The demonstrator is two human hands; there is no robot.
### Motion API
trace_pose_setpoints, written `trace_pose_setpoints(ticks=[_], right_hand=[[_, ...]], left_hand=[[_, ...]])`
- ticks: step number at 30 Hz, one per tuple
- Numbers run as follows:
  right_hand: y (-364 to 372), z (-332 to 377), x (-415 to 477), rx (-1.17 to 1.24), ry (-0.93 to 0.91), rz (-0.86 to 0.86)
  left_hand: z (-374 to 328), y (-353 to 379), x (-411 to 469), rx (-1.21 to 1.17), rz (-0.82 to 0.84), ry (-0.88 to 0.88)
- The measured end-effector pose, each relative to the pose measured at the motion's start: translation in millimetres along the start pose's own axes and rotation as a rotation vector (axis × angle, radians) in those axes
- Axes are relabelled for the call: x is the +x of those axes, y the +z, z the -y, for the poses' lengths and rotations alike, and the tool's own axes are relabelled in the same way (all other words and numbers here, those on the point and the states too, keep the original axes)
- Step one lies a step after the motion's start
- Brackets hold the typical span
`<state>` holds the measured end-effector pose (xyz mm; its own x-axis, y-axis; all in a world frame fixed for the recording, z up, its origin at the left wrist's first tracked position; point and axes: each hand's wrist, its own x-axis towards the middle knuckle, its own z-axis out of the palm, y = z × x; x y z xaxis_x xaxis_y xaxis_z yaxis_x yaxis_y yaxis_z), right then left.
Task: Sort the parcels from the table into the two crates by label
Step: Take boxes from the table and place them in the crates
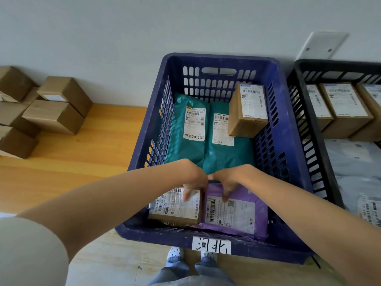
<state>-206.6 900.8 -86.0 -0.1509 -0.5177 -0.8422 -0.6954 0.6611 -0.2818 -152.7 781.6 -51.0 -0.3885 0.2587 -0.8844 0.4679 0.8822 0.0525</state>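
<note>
Both hands are held inside the blue crate (156, 237), touching each other. Left hand (192, 181): fingers are laid on the label of the brown box (175, 211); thumb hidden, grasp cannot be told. Right hand (227, 181): far edge of the purple mailer (245, 215) is pinched. 2 teal mailers (185, 149) are seen just beyond the knuckles. A black crate (309, 129) is set well right of the right hand.

The near crate (289, 145) sits on the table (92, 153) before me, with a second crate (305, 112) just right of it and stacked cardboard boxes (53, 116) well to its left. Inside at the back, the left mailer (185, 149) and right mailer (226, 159) lie side by side, and the back box (248, 112) rests on the right one. Nearest me, my left hand (193, 182) lies on the front box (175, 211) and my right hand (225, 182) on the front mailer (243, 213) beside it.
</note>
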Motion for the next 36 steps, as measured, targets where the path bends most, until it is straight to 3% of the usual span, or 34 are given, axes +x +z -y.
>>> trace_pose_setpoints(ticks=[4,8,22,26,31,36], right_hand=[[1.1,-3.6,2.3,0.023,-0.001,-0.005],[4.8,-2.6,7.1,0.062,0.005,0.016],[9.3,-9.3,-1.8,0.116,0.009,-0.021],[6.3,-16.8,-18.7,0.053,0.008,-0.069],[5.9,-5.7,-37.8,-0.140,-0.082,-0.112],[23.5,6.8,-43.4,-0.340,-0.095,-0.066]], left_hand=[[-1.2,3.1,2.1,0.059,-0.058,0.025],[6.1,11.7,0.3,-0.031,-0.120,-0.007],[9.3,25.5,-1.5,-0.060,-0.090,-0.066],[14.6,27.7,-4.7,-0.034,-0.128,-0.048],[11.6,31.2,-19.9,0.019,-0.316,0.067],[3.8,46.6,-37.4,0.168,-0.228,0.132]])
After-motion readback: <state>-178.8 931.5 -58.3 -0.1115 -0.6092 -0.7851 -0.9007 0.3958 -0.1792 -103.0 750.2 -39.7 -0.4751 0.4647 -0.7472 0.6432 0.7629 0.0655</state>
